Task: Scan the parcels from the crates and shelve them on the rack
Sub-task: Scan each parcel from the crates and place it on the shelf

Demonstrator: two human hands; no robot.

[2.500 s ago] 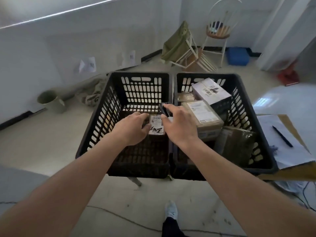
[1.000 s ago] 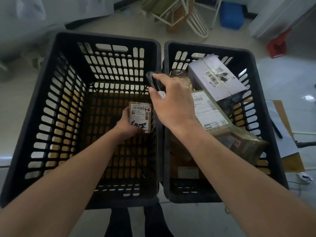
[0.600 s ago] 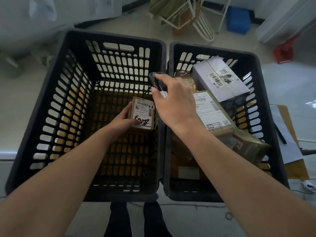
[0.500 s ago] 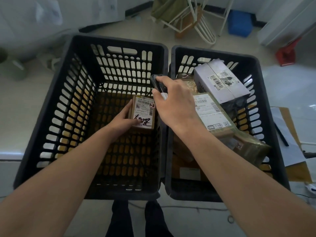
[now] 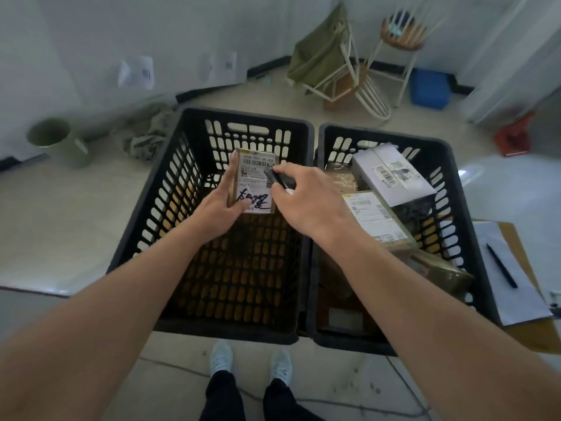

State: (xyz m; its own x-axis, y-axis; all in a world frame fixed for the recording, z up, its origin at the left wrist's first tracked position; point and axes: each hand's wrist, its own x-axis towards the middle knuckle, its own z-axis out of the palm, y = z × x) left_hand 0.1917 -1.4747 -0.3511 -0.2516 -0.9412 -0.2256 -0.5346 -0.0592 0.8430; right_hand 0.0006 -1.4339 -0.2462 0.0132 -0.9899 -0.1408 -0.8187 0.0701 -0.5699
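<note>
Left hand (image 5: 220,212): grips small brown parcel (image 5: 255,180) by its left edge and lower left corner, fingers straight up the side, thumb across the lower label; held upright above left crate.
Small brown parcel: white shipping label faces the camera, printed code along the top, black handwritten scrawl across the bottom; clear of the crate floor.
Right hand (image 5: 306,199): curled round a dark handheld scanner (image 5: 279,180); scanner tip touching or just over the right side of the parcel label, cannot tell which.
Left crate (image 5: 145,226): black slotted plastic, only its brown floor seen inside.
Right crate (image 5: 473,226): black slotted plastic, pressed against left crate's side; holds several parcels.
White box (image 5: 394,174): far end of right crate, tilted, barcode labels on top.
Brown labelled parcel (image 5: 375,221): just in front of white box, partly under the right forearm.
Olive-wrapped parcel (image 5: 446,275): near right corner of right crate.
Clipboard (image 5: 528,332): on the right, beside right crate, white sheet (image 5: 498,256) on it, black pen (image 5: 501,265) lying on the sheet.
Floor beyond: green bucket (image 5: 59,144) at left by the wall, crumpled cloth (image 5: 148,135) near it, tipped white chair (image 5: 343,77) with olive fabric, blue bin (image 5: 429,89).
Below: two pale shoes (image 5: 221,357), dark trouser legs.
</note>
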